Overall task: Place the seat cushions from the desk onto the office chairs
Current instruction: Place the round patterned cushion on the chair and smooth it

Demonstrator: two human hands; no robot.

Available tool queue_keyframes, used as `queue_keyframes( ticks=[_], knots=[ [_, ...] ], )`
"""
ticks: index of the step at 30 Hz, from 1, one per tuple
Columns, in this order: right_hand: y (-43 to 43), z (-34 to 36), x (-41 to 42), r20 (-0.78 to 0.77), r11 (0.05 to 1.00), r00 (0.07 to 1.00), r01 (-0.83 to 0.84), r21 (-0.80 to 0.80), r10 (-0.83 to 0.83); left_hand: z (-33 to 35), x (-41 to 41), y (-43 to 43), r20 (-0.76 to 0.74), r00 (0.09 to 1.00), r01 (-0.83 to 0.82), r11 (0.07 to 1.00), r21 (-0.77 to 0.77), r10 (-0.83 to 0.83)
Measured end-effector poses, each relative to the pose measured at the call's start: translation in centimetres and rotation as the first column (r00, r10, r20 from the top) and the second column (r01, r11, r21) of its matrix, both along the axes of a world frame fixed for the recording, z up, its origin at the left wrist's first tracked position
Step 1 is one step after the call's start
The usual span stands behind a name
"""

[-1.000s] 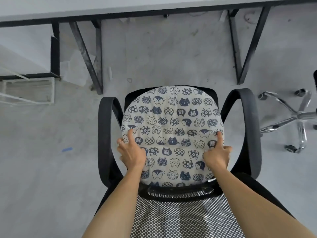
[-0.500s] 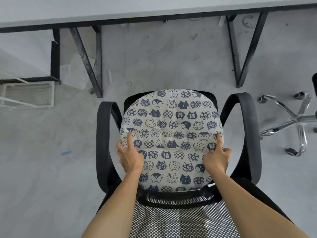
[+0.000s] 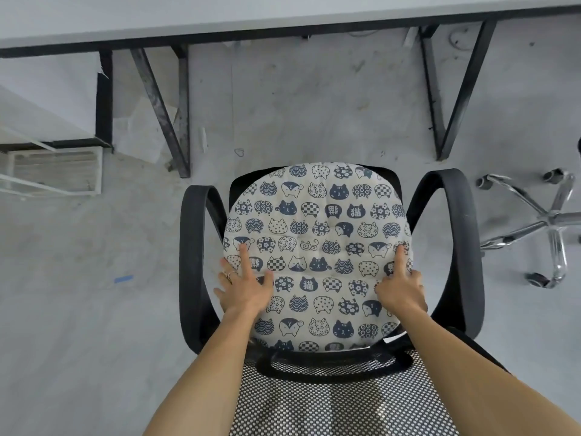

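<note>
Since a second ago the left hand (image 3: 245,294) has flattened: its fingers now lie spread and straight, pressing on the cushion (image 3: 317,221) at its 8 o'clock edge, holding nothing. We see no shift of the cushion on the seat. The right hand (image 3: 401,294) is at the cushion's 4 o'clock edge, index straight on top, other fingers curled over the rim, gripping it. The round cat-print cushion lies flat on the chair (image 3: 446,234), between the black armrests, with the mesh backrest (image 3: 330,404) at 6 o'clock. The desk (image 3: 220,11) is at 12 o'clock. A chrome wheeled base (image 3: 547,218) is at 3 o'clock and blue tape (image 3: 123,279) at 9 o'clock.
</note>
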State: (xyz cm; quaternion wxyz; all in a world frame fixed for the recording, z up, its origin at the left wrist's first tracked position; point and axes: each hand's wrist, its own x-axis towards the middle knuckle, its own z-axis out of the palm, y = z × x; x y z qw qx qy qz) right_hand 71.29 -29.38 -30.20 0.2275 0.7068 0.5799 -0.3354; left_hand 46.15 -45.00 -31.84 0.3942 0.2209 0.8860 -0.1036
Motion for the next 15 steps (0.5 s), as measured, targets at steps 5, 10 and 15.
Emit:
queue_keyframes(
  ticks=[5, 10, 15],
  knots=[
    [2.1, 1.6, 0.4, -0.014, 0.98, 0.998, -0.058, -0.189, 0.056, 1.4, -1.2, 1.2, 0.024, 0.993, 0.118, 0.978, -0.172, -0.116],
    [2.2, 8.8, 0.2, -0.108, 0.914, 0.972, -0.235, -0.33, 0.21, 9.4, 0.5, 3.8, 0.17, 0.944, 0.319, 0.918, -0.234, -0.284],
    [1.0, 20.5, 0.8, -0.343, 0.907, 0.923, -0.287, -0.308, 0.176, 20.1, 5.2, 5.8, 0.305, 0.903, 0.288, 0.953, 0.093, -0.303]
  ],
)
